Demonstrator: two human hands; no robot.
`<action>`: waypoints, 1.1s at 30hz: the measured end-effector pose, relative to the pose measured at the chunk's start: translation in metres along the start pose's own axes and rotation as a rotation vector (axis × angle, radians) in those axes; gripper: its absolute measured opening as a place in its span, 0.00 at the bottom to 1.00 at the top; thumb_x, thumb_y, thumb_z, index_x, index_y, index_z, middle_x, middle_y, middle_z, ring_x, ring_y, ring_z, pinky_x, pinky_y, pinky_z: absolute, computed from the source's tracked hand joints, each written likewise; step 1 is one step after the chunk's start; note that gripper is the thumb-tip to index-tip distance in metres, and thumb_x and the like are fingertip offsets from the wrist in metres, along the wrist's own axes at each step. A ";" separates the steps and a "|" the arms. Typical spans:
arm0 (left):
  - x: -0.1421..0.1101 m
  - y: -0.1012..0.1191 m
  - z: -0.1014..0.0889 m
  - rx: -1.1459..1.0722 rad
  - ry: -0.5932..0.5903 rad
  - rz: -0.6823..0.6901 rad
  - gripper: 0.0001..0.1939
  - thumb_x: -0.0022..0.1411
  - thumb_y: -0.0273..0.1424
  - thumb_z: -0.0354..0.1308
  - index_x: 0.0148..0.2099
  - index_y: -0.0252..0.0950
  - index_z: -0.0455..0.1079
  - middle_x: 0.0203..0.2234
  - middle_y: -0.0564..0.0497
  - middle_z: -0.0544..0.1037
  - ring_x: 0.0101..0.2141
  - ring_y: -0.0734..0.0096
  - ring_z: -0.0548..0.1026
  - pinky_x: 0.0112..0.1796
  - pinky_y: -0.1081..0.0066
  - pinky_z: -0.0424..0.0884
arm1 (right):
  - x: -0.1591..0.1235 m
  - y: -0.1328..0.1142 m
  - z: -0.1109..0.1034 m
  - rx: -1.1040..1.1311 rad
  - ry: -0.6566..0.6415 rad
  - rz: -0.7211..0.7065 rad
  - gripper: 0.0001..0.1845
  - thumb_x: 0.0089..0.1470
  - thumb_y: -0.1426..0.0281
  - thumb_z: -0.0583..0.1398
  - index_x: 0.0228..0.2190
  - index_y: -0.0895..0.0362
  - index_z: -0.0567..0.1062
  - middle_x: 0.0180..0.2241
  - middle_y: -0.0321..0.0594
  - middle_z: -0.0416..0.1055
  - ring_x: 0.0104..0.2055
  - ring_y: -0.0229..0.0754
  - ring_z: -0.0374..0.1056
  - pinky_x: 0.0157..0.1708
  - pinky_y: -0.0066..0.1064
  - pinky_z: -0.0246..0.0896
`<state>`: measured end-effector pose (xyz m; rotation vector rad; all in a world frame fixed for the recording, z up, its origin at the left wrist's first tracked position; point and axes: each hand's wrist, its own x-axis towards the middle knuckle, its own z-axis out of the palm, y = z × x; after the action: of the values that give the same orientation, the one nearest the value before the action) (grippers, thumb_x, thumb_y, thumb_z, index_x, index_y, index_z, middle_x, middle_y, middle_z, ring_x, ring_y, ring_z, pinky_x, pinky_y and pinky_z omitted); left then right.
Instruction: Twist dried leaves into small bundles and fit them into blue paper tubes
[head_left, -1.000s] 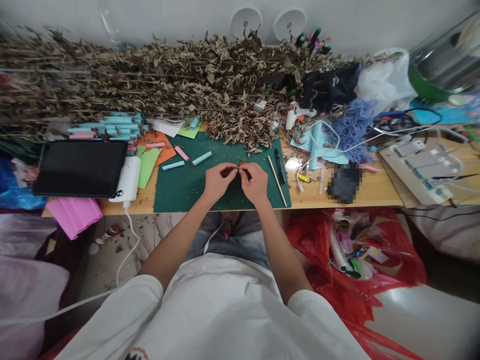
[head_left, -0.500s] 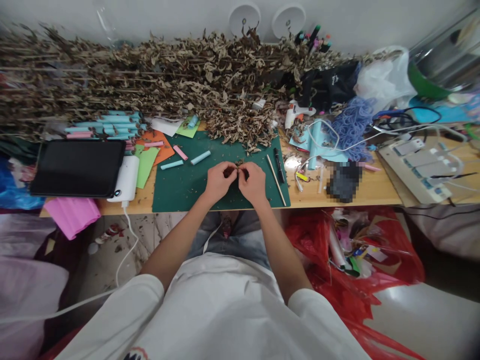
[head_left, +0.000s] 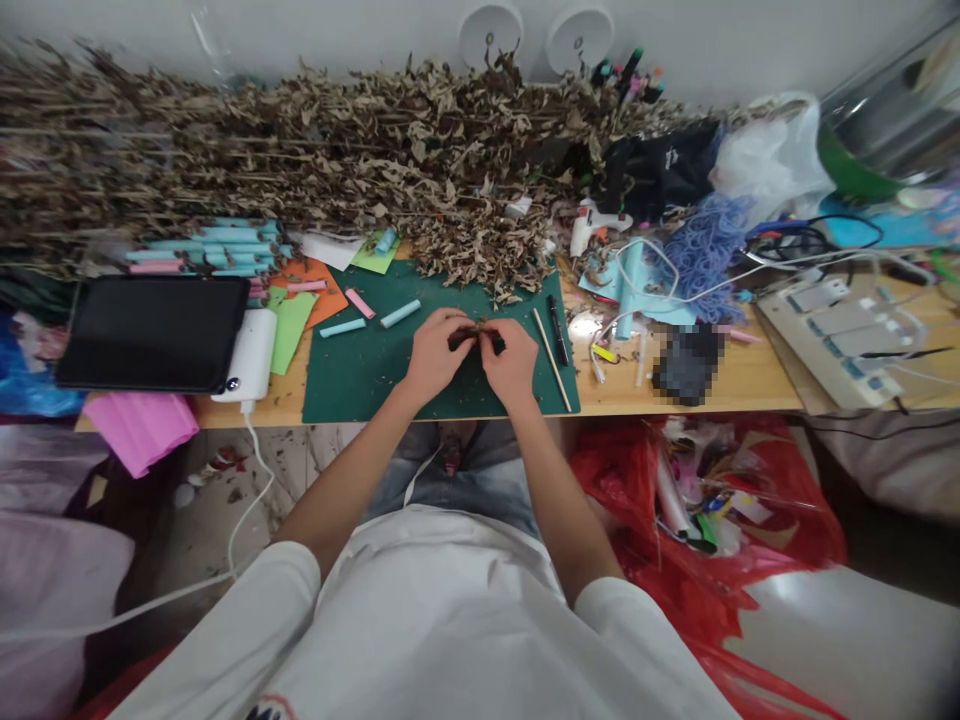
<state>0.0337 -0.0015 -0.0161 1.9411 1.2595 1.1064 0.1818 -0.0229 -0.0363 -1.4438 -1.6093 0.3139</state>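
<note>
Over the green cutting mat (head_left: 360,380), my left hand (head_left: 437,352) and my right hand (head_left: 510,360) meet fingertip to fingertip. Both are closed in a pinch on a small bit of brown dried leaf (head_left: 478,329), mostly covered by the fingers. Just beyond them lies a heap of dried leaves (head_left: 480,250) on the mat's far edge. Left of my left hand are two light-blue paper tubes, one nearer (head_left: 400,313) and one farther off (head_left: 343,328), and a pink tube (head_left: 360,303). To the right of my right hand rest a thin wooden stick (head_left: 552,360) and a black pen (head_left: 558,330).
Dried leafy stems (head_left: 300,150) span the back. A tablet (head_left: 154,333), a white power bank (head_left: 251,355) and stacked blue tubes (head_left: 232,245) stand left. On the right are a glue gun (head_left: 589,228), cables, a power strip (head_left: 832,340) and, below, a red bag (head_left: 795,500).
My fingers have shifted slightly around the bit of leaf, and the left hand's fingers sit a little higher. Nothing else on the table has moved.
</note>
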 end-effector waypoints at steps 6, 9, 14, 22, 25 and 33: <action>0.001 -0.004 -0.002 0.026 0.023 0.020 0.10 0.65 0.30 0.58 0.44 0.37 0.80 0.46 0.45 0.82 0.48 0.60 0.80 0.55 0.56 0.73 | -0.001 0.004 0.002 0.025 0.046 0.041 0.10 0.63 0.66 0.55 0.36 0.54 0.76 0.36 0.44 0.78 0.39 0.46 0.73 0.43 0.39 0.68; 0.004 -0.011 -0.006 -0.068 0.026 -0.019 0.13 0.68 0.32 0.55 0.47 0.38 0.80 0.42 0.46 0.84 0.43 0.62 0.82 0.49 0.59 0.77 | 0.000 0.003 0.001 0.032 0.040 0.020 0.13 0.64 0.66 0.53 0.36 0.54 0.77 0.36 0.44 0.78 0.40 0.46 0.72 0.44 0.39 0.67; 0.014 -0.015 -0.020 -0.023 0.002 0.053 0.09 0.65 0.34 0.60 0.42 0.40 0.82 0.40 0.47 0.84 0.42 0.62 0.82 0.48 0.61 0.77 | 0.001 -0.002 -0.002 0.034 0.050 0.013 0.13 0.64 0.64 0.55 0.32 0.54 0.76 0.31 0.41 0.75 0.35 0.44 0.70 0.39 0.36 0.65; 0.016 -0.014 -0.041 0.253 -0.198 0.175 0.18 0.65 0.32 0.60 0.57 0.38 0.74 0.49 0.44 0.80 0.51 0.55 0.76 0.55 0.54 0.69 | 0.006 -0.001 -0.003 0.132 0.054 -0.018 0.11 0.53 0.77 0.53 0.28 0.54 0.74 0.33 0.41 0.75 0.40 0.44 0.72 0.44 0.37 0.68; 0.014 -0.021 -0.043 0.367 -0.348 0.213 0.26 0.60 0.31 0.65 0.60 0.36 0.70 0.50 0.40 0.78 0.52 0.52 0.73 0.55 0.52 0.67 | 0.008 0.001 -0.009 0.145 -0.021 0.018 0.12 0.58 0.72 0.54 0.31 0.54 0.78 0.36 0.43 0.79 0.42 0.46 0.74 0.45 0.39 0.69; 0.018 -0.020 -0.039 0.420 -0.391 0.246 0.35 0.56 0.36 0.70 0.65 0.40 0.66 0.54 0.40 0.75 0.54 0.50 0.71 0.55 0.54 0.67 | 0.018 0.014 -0.023 0.078 -0.031 0.203 0.18 0.62 0.61 0.54 0.40 0.56 0.80 0.42 0.48 0.81 0.46 0.51 0.76 0.51 0.46 0.69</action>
<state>-0.0052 0.0240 -0.0062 2.5288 1.1163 0.5451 0.2105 -0.0114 -0.0253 -1.5516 -1.4607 0.5123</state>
